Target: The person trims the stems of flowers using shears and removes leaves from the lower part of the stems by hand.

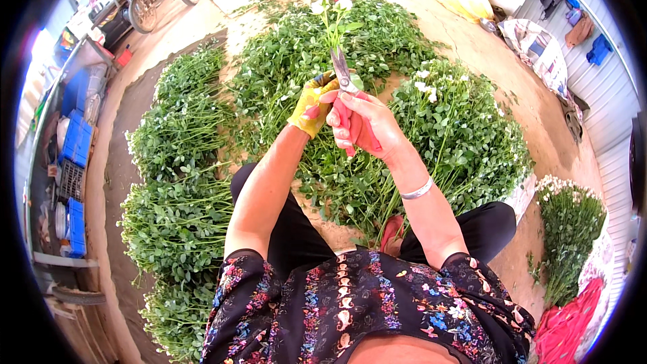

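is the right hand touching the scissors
Touching. The head view shows the right hand wrapped around the reddish handles of the scissors.

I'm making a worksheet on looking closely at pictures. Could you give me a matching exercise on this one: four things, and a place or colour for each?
Things
1. Scissors
2. Glove
3. Bracelet
4. Trousers

Places and colours
A. Round the right forearm
B. Black
C. Held in the right hand
D. Yellow, worn on the left hand

Right pairs: 1-C, 2-D, 3-A, 4-B
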`<action>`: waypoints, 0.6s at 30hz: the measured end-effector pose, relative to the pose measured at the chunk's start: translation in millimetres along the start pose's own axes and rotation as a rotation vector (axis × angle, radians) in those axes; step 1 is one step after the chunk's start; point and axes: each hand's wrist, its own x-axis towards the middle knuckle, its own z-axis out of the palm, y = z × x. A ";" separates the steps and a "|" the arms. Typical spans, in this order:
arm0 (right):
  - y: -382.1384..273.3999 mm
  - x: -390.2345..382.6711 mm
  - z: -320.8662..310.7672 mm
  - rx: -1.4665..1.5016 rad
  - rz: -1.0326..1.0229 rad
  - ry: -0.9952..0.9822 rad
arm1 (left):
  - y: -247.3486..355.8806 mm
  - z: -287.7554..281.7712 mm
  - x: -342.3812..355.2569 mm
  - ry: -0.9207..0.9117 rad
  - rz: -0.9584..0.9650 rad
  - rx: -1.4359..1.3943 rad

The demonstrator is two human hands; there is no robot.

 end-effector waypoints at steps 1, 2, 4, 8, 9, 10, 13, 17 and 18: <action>1.5 0.6 -0.7 0.006 0.004 0.009 | 0.6 1.7 -1.3 -0.007 0.024 -0.002; 3.1 1.1 -1.3 0.012 0.008 0.017 | 0.5 3.8 -2.3 -0.014 0.048 -0.004; 5.3 1.4 -2.0 0.018 0.009 0.031 | 0.3 7.9 -3.1 -0.007 0.087 0.032; 5.6 2.0 -2.9 0.036 -0.006 0.030 | 0.4 14.5 -2.2 0.073 0.091 0.163; 5.2 2.2 -3.1 0.045 -0.010 0.025 | 0.6 15.3 -1.5 0.099 0.077 0.190; 4.9 2.2 -2.7 0.049 -0.008 0.029 | -0.2 13.9 -0.7 0.104 0.093 0.207; 3.5 2.0 1.1 0.042 -0.015 0.059 | -2.2 11.1 1.1 0.116 0.121 0.237; 6.4 2.2 1.4 0.011 -0.032 0.094 | -4.8 6.8 3.9 0.154 0.142 0.201; 7.1 1.7 0.2 0.010 -0.030 0.089 | -5.8 4.0 4.3 0.172 0.155 0.188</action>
